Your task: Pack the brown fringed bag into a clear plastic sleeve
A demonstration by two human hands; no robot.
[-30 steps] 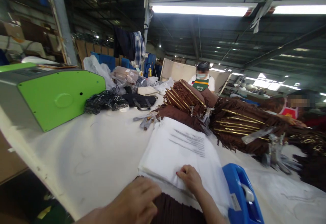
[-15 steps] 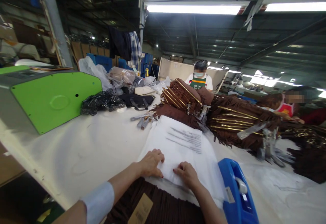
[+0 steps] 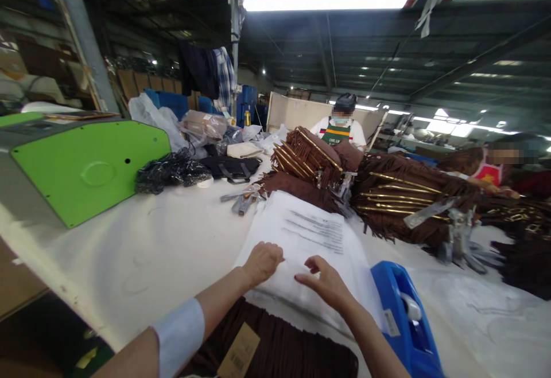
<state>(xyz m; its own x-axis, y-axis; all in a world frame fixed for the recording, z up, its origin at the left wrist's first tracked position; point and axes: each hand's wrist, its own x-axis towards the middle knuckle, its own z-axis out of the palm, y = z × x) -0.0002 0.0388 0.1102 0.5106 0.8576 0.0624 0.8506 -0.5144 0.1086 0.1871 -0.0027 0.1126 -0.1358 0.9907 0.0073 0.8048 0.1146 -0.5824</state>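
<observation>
A stack of white plastic bags [image 3: 275, 223] with printed dark text lies in front of me. Over its near left part is my left hand [image 3: 263, 263], its fingers curled closed; whether they pinch the top bag is hidden. My right hand [image 3: 327, 283] hovers at the stack's near right part, thumb and fingers apart, holding nothing. Closest to me, below both hands, lies a dark brown fringed bag [image 3: 301, 349] with a tan barcode tag [image 3: 239, 350] on it. The blue tape dispenser [image 3: 390, 286] stands just right of the stack.
Brown fringed bags with gold trim [image 3: 396, 197] are piled at the back right. A green-sided machine [image 3: 94, 171] sits at the left, with crumpled black plastic [image 3: 167, 171] beside it. One co-worker [image 3: 340, 128] is across the table, another [image 3: 488, 168] at the right.
My left hand has lifted a little and its fingers have closed. My right hand has opened its thumb and fingers and come off the bags. The view has tilted slightly.
</observation>
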